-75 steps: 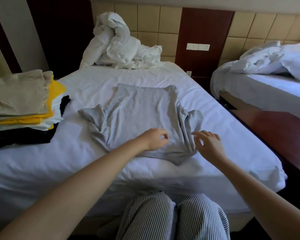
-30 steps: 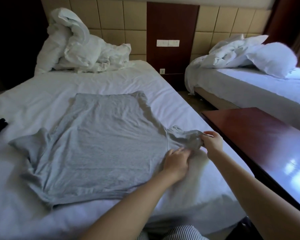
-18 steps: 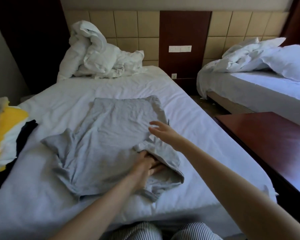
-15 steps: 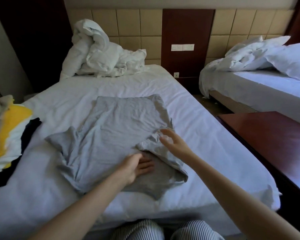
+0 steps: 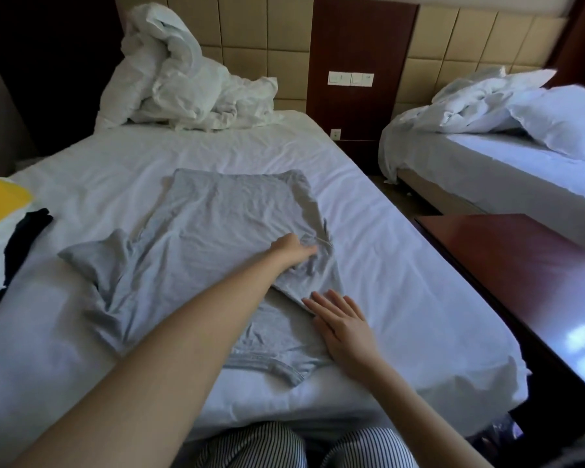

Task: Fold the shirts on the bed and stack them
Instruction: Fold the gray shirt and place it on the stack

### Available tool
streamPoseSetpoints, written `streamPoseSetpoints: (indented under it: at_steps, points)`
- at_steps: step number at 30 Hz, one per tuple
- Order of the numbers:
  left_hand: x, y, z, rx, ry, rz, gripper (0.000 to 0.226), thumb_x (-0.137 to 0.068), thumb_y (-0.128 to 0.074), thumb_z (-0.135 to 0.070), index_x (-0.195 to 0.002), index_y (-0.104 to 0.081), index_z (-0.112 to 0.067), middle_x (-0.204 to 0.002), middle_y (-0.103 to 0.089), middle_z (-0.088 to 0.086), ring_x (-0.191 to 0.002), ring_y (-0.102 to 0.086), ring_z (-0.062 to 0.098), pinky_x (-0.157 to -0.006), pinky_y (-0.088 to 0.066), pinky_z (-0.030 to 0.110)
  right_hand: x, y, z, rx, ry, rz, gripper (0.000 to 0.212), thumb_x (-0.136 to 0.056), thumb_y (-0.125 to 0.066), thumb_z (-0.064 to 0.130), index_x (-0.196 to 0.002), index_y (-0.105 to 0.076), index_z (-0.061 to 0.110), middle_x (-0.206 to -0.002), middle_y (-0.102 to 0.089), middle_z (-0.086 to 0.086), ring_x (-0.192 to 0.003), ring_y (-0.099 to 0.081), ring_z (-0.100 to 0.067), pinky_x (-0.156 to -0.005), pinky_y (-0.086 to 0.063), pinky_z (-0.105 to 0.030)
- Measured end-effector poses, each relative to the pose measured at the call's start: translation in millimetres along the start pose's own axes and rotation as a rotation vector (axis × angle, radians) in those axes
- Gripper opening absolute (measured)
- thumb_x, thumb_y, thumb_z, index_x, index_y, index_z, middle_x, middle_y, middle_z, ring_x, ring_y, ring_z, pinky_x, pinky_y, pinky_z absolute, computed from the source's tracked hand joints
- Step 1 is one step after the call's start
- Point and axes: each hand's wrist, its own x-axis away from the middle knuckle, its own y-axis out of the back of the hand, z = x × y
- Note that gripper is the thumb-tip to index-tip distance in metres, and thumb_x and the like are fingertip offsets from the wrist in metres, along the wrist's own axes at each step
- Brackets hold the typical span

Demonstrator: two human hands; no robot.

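Observation:
A grey T-shirt [image 5: 217,231] lies spread on the white bed [image 5: 402,282], its right sleeve folded in over the body. My left hand [image 5: 293,251] reaches across and rests on that folded sleeve, fingertips bent down onto the wrinkled cloth. My right hand [image 5: 343,324] lies flat with straight fingers on the shirt's near right edge. The left sleeve [image 5: 92,255] still sticks out to the side. A stack of folded shirts [image 5: 4,211], yellow, white and black, shows at the left edge, partly cut off.
A crumpled white duvet [image 5: 190,82] sits at the head of the bed. A dark wooden table [image 5: 520,275] stands close to the bed's right side, with a second bed [image 5: 504,170] behind it. My striped trouser knees [image 5: 250,447] touch the near edge.
My left hand slid away from me along the folded right side. My right hand came down from above the sleeve and now lies flat on the near right edge.

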Motion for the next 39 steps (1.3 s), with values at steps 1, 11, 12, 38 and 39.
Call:
streamPoseSetpoints:
  at_steps: [1,11,12,38,39]
  points:
    - [-4.8,0.1,-2.4,-0.021,-0.007,-0.002,0.057,-0.086,-0.060,-0.046,-0.123,-0.052,-0.003,-0.124,-0.059,0.014,-0.113,-0.056,0.030,-0.088,-0.044,0.031,-0.2,0.5,-0.2,-0.007,0.010,0.005,0.087,-0.076,0.020,0.072,-0.140,-0.032,0.043,-0.148,-0.028,0.019,-0.143,-0.016,-0.010,-0.113,0.001,-0.020]
    - [-28.7,26.8,3.0,-0.050,-0.199,0.179,0.048,-0.100,-0.042,-0.032,-0.139,-0.039,-0.004,-0.145,-0.040,0.011,-0.130,-0.041,0.027,-0.104,-0.035,0.034,-2.0,-0.4,-2.6,-0.018,0.090,0.030,0.066,-0.082,0.012,0.069,-0.137,-0.020,0.050,-0.147,-0.025,0.022,-0.143,-0.016,-0.009,-0.113,0.003,-0.022]
    - [-32.0,26.3,7.7,-0.087,-0.217,0.163,0.039,-0.099,-0.045,-0.031,-0.126,-0.049,-0.004,-0.133,-0.051,0.013,-0.118,-0.050,0.026,-0.093,-0.041,0.032,-2.4,-0.9,-3.6,-0.018,0.102,0.038,0.065,-0.082,0.012,0.069,-0.137,-0.019,0.051,-0.147,-0.024,0.023,-0.143,-0.015,-0.009,-0.113,0.002,-0.023]
    - [44.3,46.4,86.3,-0.380,-0.156,-0.052,0.034,-0.093,-0.047,-0.048,-0.087,-0.047,-0.014,-0.089,-0.058,0.007,-0.083,-0.054,0.025,-0.070,-0.038,0.034,0.9,11.0,3.5,0.065,0.113,0.124,0.060,-0.083,-0.008,0.061,-0.139,-0.029,0.049,-0.151,-0.025,0.018,-0.143,-0.012,-0.009,-0.114,0.001,-0.028]
    - [49.6,48.1,90.4,-0.366,-0.157,-0.058,0.033,-0.093,-0.048,-0.047,-0.092,-0.050,-0.014,-0.096,-0.061,0.009,-0.089,-0.057,0.027,-0.074,-0.041,0.034,0.5,11.8,4.6,0.058,0.105,0.122,0.062,-0.081,-0.008,0.062,-0.138,-0.031,0.049,-0.151,-0.026,0.018,-0.143,-0.013,-0.008,-0.114,0.000,-0.027]
